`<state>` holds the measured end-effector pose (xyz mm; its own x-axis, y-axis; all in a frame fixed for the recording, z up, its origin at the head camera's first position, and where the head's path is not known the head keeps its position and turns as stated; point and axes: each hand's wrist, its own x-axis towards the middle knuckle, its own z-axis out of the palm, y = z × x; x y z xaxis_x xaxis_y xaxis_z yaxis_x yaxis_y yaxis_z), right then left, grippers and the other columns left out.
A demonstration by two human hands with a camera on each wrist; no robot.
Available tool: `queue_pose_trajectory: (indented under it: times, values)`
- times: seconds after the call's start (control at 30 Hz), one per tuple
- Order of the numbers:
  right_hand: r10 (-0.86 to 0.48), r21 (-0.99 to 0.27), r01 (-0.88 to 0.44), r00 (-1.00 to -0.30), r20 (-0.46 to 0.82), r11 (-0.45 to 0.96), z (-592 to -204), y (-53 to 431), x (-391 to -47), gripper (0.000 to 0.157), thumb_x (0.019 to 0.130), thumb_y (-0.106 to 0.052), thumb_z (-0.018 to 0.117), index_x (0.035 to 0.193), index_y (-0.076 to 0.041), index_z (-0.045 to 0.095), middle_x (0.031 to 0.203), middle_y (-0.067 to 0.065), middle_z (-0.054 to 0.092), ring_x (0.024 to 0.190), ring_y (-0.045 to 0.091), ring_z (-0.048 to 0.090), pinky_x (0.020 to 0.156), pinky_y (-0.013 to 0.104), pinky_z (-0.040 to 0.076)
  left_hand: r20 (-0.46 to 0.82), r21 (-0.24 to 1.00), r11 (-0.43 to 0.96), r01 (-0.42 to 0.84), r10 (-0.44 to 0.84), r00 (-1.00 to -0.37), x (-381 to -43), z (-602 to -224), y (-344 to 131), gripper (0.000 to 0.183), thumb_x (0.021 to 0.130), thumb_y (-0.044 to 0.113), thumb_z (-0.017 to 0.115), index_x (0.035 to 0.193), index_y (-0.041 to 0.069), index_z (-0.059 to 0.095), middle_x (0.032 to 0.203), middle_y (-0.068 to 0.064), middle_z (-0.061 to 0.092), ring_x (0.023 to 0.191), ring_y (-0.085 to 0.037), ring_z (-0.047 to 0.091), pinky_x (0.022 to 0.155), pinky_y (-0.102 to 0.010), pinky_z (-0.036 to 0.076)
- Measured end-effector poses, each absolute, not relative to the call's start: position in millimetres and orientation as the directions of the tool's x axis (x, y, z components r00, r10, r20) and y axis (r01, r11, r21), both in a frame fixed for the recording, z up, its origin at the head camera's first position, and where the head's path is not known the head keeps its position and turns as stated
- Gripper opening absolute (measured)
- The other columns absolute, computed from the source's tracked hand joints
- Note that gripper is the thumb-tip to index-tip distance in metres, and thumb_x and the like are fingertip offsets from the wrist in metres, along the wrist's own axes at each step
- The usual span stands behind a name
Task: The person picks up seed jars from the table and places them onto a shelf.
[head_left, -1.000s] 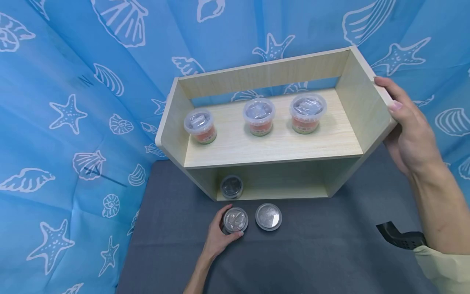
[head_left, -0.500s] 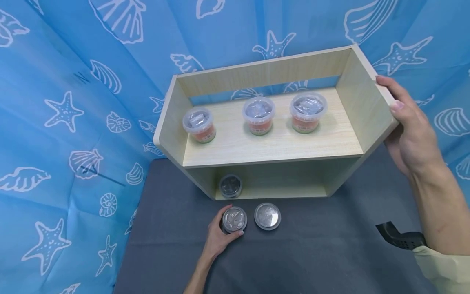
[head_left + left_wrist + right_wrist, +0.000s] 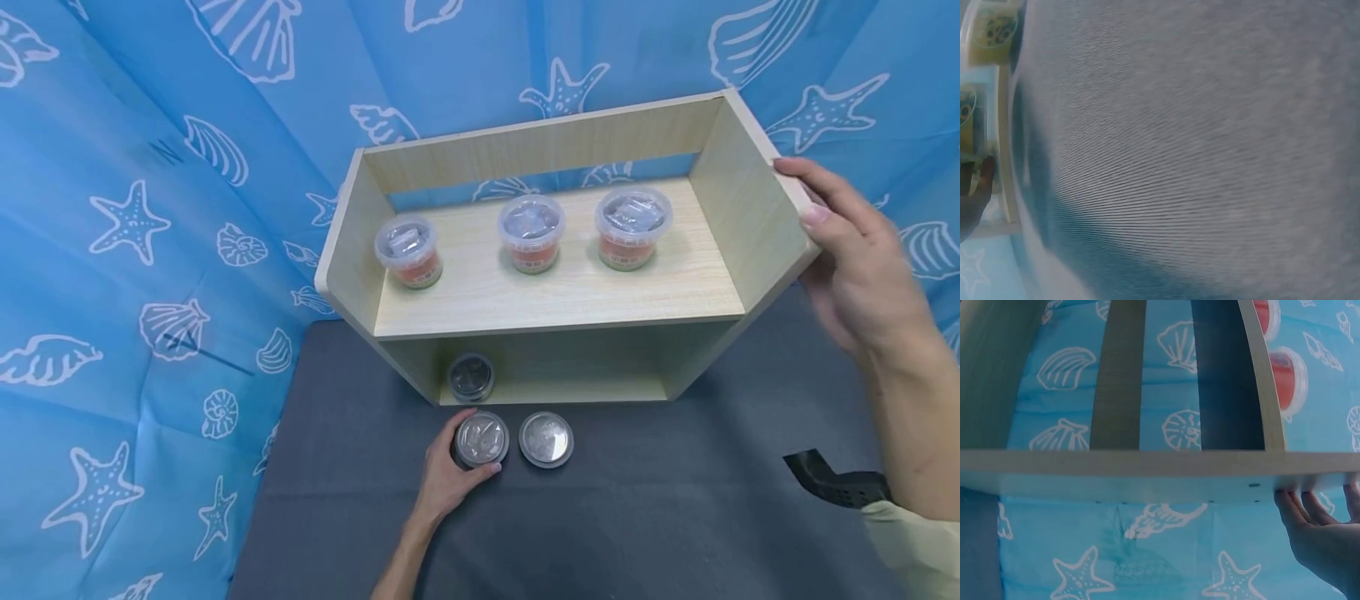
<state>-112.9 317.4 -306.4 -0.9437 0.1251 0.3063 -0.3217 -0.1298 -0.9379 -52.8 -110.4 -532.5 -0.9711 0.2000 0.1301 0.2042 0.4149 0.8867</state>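
Observation:
In the head view my left hand [image 3: 450, 477] grips a small round lidded plastic tub [image 3: 482, 439] just in front of the shelf's lower opening, thumb and fingers on its sides. A second tub [image 3: 547, 439] stands to its right on the dark cloth. The left wrist view catches the held tub [image 3: 969, 119] at its left edge, a yellow picture label showing. My right hand [image 3: 862, 250] holds the front edge of the right side panel of a pale wooden two-tier shelf [image 3: 555, 304]. From the right wrist view, those fingers [image 3: 1288, 509] lie against the panel's outer face.
Three tubs with orange-red contents stand on the upper tier: left [image 3: 408, 252], middle [image 3: 532, 234] and right [image 3: 633, 228]. Another tub [image 3: 471, 378] sits at the left of the lower tier. A blue shell-patterned curtain [image 3: 187, 275] hangs behind and left of the grey tablecloth [image 3: 645, 508].
My left hand has brought its tub slightly up and toward the shelf. My right hand stays on the side panel, its wrist and forearm shifted a little to the right.

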Motion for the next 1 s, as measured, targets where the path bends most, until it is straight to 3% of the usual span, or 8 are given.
queue_pose_trajectory:
  times: [0.17, 0.4, 0.6, 0.8, 1.0]
  values:
    - [0.092, -0.949, -0.315, -0.945, 0.314, -0.001, -303, 323, -111, 0.046, 0.103, -0.007, 0.047, 0.149, -0.010, 0.046, 0.157, 0.011, 0.030, 0.127, 0.028, 0.035, 0.091, 0.021, 0.035, 0.168, 0.888, 0.395, 0.234, 0.194, -0.966, -58, -528, -110, 0.083, 0.063, 0.006, 0.093, 0.137, 0.002, 0.055, 0.130, -0.010, 0.063, 0.117, -0.027, 0.059, 0.100, -0.034, 0.042]
    - [0.060, -0.935, -0.305, -0.945, 0.320, 0.181, -300, 326, -110, 0.047, 0.105, -0.009, 0.044, 0.152, -0.013, 0.042, 0.158, 0.011, 0.030, 0.131, 0.028, 0.037, 0.091, 0.017, 0.038, 0.212, 0.879, 0.394, 0.268, 0.180, -0.961, -73, -544, -116, 0.086, 0.064, 0.013, 0.094, 0.140, 0.011, 0.054, 0.133, -0.004, 0.061, 0.119, -0.021, 0.058, 0.101, -0.028, 0.041]
    - [0.019, -0.883, -0.262, -0.956, 0.292, 0.390, -296, 333, -107, 0.049, 0.107, -0.011, 0.038, 0.155, -0.020, 0.035, 0.159, 0.006, 0.030, 0.131, 0.019, 0.042, 0.100, 0.016, 0.036, 0.236, 0.875, 0.378, 0.302, 0.212, -0.948, -85, -534, -109, 0.086, 0.065, 0.015, 0.093, 0.141, 0.010, 0.054, 0.134, -0.006, 0.061, 0.118, -0.023, 0.059, 0.100, -0.037, 0.043]
    - [-0.048, -0.883, -0.270, -0.961, 0.273, 0.384, -297, 341, -107, 0.050, 0.107, -0.010, 0.037, 0.156, -0.019, 0.031, 0.160, 0.005, 0.027, 0.134, 0.014, 0.041, 0.103, 0.018, 0.035, 0.240, 0.862, 0.384, 0.329, 0.262, -0.935, -96, -524, -102, 0.083, 0.069, 0.023, 0.092, 0.142, 0.015, 0.053, 0.134, -0.003, 0.060, 0.119, -0.022, 0.059, 0.099, -0.041, 0.044]
    - [-0.092, -0.877, -0.288, -0.957, 0.274, 0.385, -297, 348, -108, 0.053, 0.107, -0.004, 0.037, 0.157, -0.018, 0.029, 0.162, 0.005, 0.023, 0.145, 0.022, 0.031, 0.097, 0.014, 0.038, 0.232, 0.836, 0.423, 0.350, 0.306, -0.923, -104, -518, -92, 0.082, 0.070, 0.034, 0.090, 0.143, 0.022, 0.053, 0.137, 0.001, 0.058, 0.124, -0.018, 0.055, 0.104, -0.043, 0.040]
